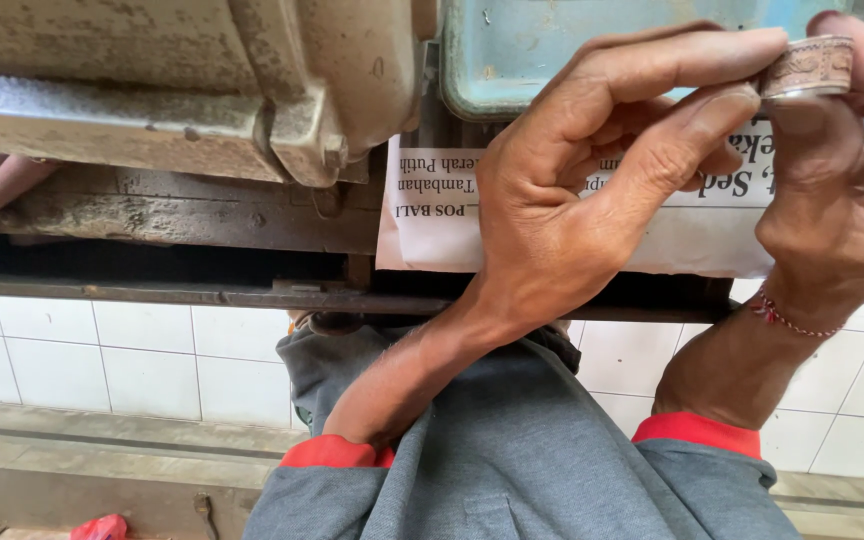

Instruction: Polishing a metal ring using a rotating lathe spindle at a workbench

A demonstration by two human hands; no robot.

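Currently my left hand (552,210) and right hand (842,190) together pinch a small patterned ring (807,68), fingers clamped on its rim, raised above a sheet of newspaper (432,215). That sheet lies on a dark, worn tabletop (182,215) beneath a grimy metal machine body (182,80). Below, white floor tiles (102,365) meet a concrete ledge (102,440).

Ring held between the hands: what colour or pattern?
Brownish-pink ring with an engraved ornamental pattern; head view.

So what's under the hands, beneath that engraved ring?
A sheet of white printed paper lies on the workbench beneath both hands; the left hand covers its middle, hiding the print there.
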